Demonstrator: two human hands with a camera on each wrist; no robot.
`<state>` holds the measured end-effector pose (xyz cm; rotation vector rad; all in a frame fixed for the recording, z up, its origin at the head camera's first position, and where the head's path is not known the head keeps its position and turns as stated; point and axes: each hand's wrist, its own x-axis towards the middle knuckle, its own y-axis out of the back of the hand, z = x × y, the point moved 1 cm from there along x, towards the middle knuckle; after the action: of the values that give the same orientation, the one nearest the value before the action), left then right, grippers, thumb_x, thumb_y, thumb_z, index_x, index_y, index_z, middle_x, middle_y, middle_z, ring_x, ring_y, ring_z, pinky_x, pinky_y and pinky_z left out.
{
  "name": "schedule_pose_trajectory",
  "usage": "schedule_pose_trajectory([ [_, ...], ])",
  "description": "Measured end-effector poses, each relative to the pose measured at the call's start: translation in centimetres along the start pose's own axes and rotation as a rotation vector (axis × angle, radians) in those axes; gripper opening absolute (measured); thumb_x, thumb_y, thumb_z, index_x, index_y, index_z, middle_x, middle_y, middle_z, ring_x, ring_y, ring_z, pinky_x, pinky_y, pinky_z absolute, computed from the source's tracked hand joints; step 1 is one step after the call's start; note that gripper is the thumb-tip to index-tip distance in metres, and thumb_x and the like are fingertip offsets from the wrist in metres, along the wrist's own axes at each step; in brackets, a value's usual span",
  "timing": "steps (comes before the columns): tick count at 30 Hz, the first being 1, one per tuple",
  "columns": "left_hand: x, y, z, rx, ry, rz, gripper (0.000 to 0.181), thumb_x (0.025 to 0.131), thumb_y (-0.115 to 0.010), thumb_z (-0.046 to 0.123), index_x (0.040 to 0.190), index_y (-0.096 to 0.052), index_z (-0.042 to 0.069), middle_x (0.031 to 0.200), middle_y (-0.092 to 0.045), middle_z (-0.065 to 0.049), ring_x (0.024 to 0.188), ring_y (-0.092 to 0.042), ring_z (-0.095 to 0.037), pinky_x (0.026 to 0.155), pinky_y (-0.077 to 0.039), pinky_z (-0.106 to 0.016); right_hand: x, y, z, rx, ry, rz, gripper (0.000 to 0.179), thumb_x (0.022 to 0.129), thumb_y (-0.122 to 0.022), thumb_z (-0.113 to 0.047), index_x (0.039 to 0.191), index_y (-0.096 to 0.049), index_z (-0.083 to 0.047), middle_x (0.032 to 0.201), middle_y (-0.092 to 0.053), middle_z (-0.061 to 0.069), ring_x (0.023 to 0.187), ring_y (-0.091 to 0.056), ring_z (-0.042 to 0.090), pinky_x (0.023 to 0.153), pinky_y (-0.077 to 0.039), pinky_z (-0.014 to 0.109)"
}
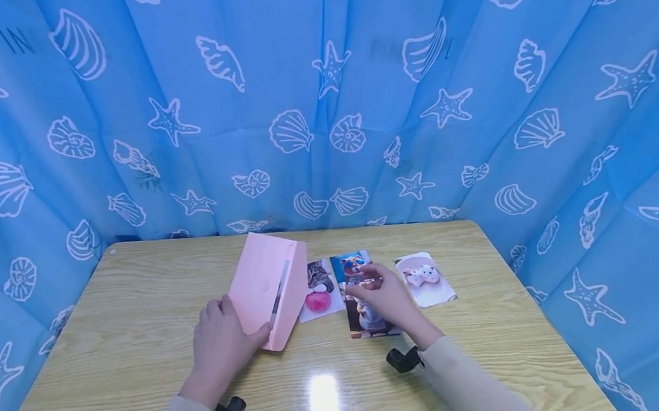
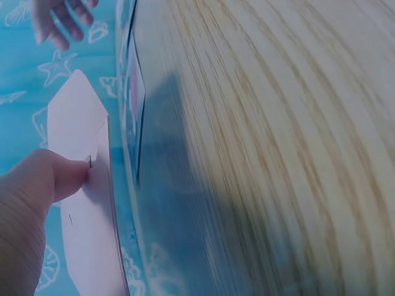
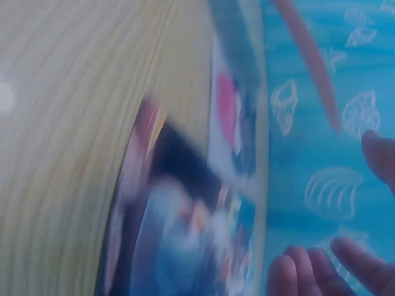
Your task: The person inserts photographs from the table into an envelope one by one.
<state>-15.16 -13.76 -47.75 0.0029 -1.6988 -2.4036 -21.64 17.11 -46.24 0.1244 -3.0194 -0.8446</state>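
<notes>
My left hand point(image 1: 221, 343) grips a pink envelope point(image 1: 256, 269), tilted up off the table. In the left wrist view the thumb presses on the envelope's face point(image 2: 77, 123); the other fingers are hidden behind it. A dark strip shows along the envelope's slot near its flap. My right hand point(image 1: 392, 300) hovers over the photos with thumb and fingers apart, nothing visible between them. Beneath it lie a photo of an animal in sunglasses point(image 1: 346, 263) and a darker animal photo point(image 1: 368, 322), partly covered by the hand. A cat photo with a pink ball point(image 1: 318, 300) lies beside the envelope.
A photo of small white animals point(image 1: 431, 281) lies to the right of my right hand. All of it is on a wood-grain table point(image 1: 140, 311). A blue curtain with shell prints point(image 1: 310, 104) hangs behind the table's far edge and at both sides.
</notes>
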Motion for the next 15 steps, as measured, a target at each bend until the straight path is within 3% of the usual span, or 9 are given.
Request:
schedule_pose_trajectory([
  [8,-0.1,0.4,-0.8,-0.016,-0.019,0.022,0.104,0.071,-0.074,0.06,0.13,-0.04,-0.018,0.12,-0.045,-0.036,0.104,-0.047,-0.045,0.084,-0.044,-0.056,0.5,2.4,2.7,-0.14,-0.085,-0.004,0.085,0.073,-0.077,-0.058,0.137,-0.05,-0.009,0.134,-0.053,0.011,0.108,-0.057,0.025,0.083,-0.051,0.04],
  [15,0.0,0.7,-1.7,-0.084,-0.007,0.02,0.102,0.069,-0.078,0.054,0.131,-0.039,-0.017,0.122,-0.042,-0.035,0.105,-0.045,-0.045,0.08,-0.045,-0.058,0.8,2.8,3.5,-0.229,-0.113,-0.01,0.082,0.075,-0.08,-0.048,0.135,-0.049,-0.002,0.133,-0.052,0.019,0.121,-0.05,0.035,0.097,-0.043,0.05],
])
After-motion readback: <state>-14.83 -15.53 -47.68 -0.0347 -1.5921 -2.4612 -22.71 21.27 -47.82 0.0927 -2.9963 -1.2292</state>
